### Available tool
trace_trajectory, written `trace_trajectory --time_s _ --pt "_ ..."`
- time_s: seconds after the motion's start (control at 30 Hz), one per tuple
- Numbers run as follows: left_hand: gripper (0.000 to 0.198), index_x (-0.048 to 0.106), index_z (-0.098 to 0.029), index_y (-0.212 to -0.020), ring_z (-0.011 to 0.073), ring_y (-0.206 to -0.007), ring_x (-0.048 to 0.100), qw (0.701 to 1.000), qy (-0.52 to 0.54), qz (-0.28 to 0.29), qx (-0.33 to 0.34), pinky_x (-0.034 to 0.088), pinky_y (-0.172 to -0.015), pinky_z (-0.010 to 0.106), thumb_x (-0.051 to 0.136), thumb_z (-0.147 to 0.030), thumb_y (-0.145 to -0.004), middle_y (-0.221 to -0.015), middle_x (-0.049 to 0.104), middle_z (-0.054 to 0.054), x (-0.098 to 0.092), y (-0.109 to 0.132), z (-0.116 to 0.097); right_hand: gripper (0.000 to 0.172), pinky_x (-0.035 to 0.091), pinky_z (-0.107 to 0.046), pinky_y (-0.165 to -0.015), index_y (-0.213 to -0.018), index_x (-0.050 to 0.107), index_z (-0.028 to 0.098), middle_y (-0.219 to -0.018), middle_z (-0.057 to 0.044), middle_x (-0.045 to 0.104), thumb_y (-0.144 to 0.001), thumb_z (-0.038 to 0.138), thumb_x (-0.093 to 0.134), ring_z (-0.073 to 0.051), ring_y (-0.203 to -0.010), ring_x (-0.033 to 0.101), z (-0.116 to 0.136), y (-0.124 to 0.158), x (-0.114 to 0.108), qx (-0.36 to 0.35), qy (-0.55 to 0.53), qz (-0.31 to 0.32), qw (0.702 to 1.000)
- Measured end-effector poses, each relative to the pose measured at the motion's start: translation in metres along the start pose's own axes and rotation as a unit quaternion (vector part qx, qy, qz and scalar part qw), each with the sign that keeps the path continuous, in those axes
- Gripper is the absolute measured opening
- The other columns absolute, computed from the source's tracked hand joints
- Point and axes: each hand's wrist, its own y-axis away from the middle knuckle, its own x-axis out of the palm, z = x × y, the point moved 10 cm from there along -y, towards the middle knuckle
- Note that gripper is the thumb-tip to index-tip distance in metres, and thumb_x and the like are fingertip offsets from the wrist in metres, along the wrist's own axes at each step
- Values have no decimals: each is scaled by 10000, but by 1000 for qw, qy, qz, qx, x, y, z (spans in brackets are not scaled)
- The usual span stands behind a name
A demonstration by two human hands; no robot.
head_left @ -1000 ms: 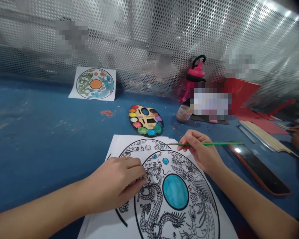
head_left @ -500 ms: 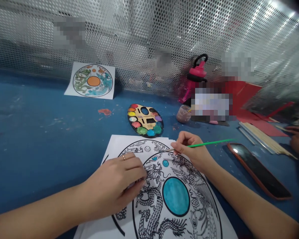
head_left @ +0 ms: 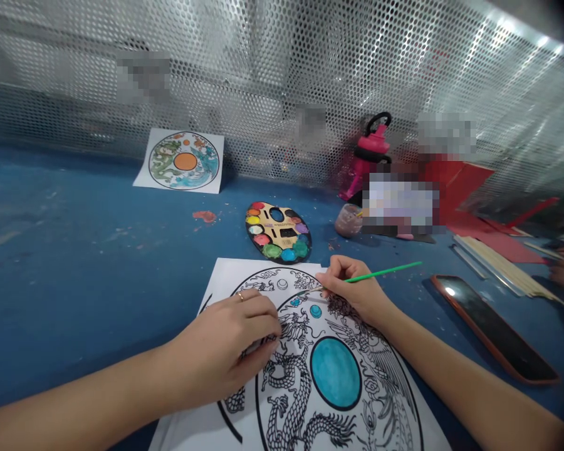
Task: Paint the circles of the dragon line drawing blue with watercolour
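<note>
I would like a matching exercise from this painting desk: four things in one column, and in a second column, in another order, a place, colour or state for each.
Things:
1. paintbrush
2. large oval on the near sheet
3. round centre of the far sheet
4. smartphone

Places, colours, states:
A. orange
B. lying on the blue table, to the right of the near sheet
C. held in the right hand
D. turquoise

Right pairs: 1-C, 2-D, 3-A, 4-B.
</note>
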Motion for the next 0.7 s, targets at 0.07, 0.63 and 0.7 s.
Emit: trace_trajectory --time_s 0.07,0.63,0.7 --pt "211 614 -194 -960 182 -883 514 1000 2 0 0 450 -786 322 411 -183 -902 -928 603 43 0 0 0 323 360 -223 -492 -610 443 193 -521 38 565 -754 343 691 -85 -499 521 -1 1 1 1 -1 9 1000" --pt "202 608 -197 -964 185 -888 508 1000 0 8 -5 436 -788 323 414 -185 -908 -935 598 40 1 0 1 339 362 -225 -496 -600 429 189 -519 37 563 -751 345 689 -89 -497 528 5 3 5 -9 28 13 999" --pt "204 610 -200 -966 184 -886 509 1000 0 7 -6 436 -781 321 415 -186 -907 -935 599 37 1 1 1 344 364 -224 -490 -600 421 191 -515 37 564 -749 350 687 -89 -494 532 4 3 5 -2 30 13 999"
